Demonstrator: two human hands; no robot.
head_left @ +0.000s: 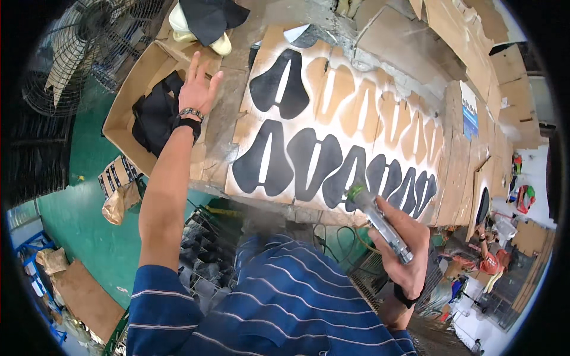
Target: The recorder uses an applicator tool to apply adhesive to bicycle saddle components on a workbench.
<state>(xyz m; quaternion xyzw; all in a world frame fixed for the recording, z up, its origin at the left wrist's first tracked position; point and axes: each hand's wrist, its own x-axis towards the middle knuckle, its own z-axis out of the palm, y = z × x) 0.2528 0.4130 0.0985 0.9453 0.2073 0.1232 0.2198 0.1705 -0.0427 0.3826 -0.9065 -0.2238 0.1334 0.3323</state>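
Right hand (407, 240), toward four o'clock: closed round a silver tool (385, 225), apparently a spray gun, its green tip over the black pieces (337, 188) at the near side of the cardboard sheet (300, 127). Whether a finger works a trigger, we cannot tell.

Left hand (198, 92), between ten and eleven: open, fingers spread, over the edge of the cardboard box (117, 123) with dark pieces (153, 118) inside. Contact unclear.

Black pieces run from about nine to three o'clock, one more at twelve; bare brown outlines (339, 98) beyond, toward two.

Our judgement: keep the tip clear of the surface, sweep evenly along the row, overlap each pass, reach every edge, and keep the left forearm off the wet-looking faces.
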